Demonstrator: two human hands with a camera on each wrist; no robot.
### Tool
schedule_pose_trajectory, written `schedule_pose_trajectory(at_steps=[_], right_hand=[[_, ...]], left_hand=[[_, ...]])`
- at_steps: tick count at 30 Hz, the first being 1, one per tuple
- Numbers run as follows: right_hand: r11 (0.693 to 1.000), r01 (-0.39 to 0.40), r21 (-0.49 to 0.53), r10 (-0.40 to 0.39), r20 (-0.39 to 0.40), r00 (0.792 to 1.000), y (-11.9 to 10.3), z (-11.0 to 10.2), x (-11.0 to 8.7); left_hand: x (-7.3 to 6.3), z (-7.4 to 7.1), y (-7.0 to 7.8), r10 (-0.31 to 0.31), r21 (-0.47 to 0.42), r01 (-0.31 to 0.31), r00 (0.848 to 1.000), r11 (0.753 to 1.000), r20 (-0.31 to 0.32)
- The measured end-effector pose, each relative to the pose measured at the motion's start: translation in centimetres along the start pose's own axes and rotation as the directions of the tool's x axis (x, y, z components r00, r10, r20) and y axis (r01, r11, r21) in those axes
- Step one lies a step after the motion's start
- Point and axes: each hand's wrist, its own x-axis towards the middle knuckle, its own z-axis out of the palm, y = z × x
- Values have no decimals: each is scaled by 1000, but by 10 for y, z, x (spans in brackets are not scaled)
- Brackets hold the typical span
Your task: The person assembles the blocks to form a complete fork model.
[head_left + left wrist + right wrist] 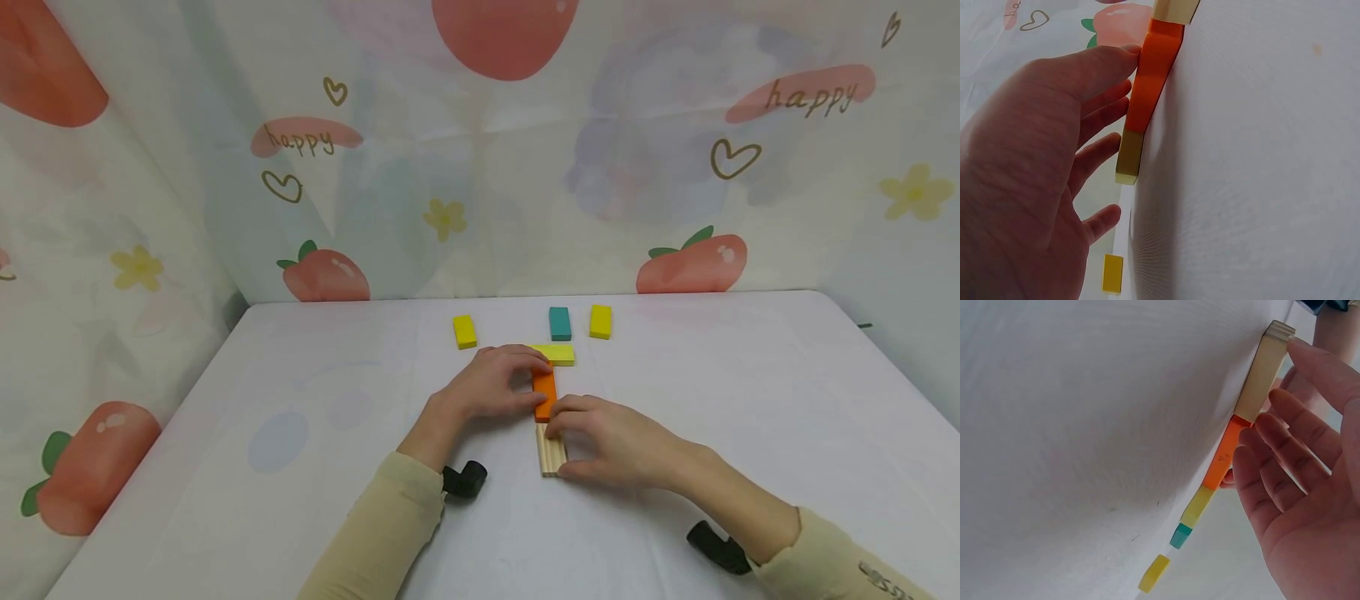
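Note:
An orange block (547, 385) lies lengthwise on the white tabletop, with a plain wood block (550, 457) end to end at its near side. Across its far end lies a yellow block (561, 356). My left hand (497, 383) comes from the left, thumb and fingertips touching the orange block's upper edge, fingers loosely bent. From the right, my right hand (630, 442) has its thumb at the near end of the plain wood block (1263, 375). Its other fingertips rest around where the wood and orange blocks meet, the fingers relaxed and spread.
Farther back lie a teal block (559, 323) and two more yellow blocks, one at the left (465, 332) and one at the right (600, 322). A patterned cloth (510, 167) hangs behind the table. Black camera mounts (465, 480) stick out from both wrists.

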Motion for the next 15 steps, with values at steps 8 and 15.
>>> schedule_pose_trajectory(at_steps=[8, 15], right_hand=[[1000, 1, -12, -1, -7, 1000, 2, 0, 2], [1000, -30, -3, 30, 2, 1000, 2, 0, 3]], left_hand=[[-1, 0, 0, 1, -3, -1, 1000, 1000, -2], [0, 0, 1, -2, -4, 2, 1000, 1000, -8]])
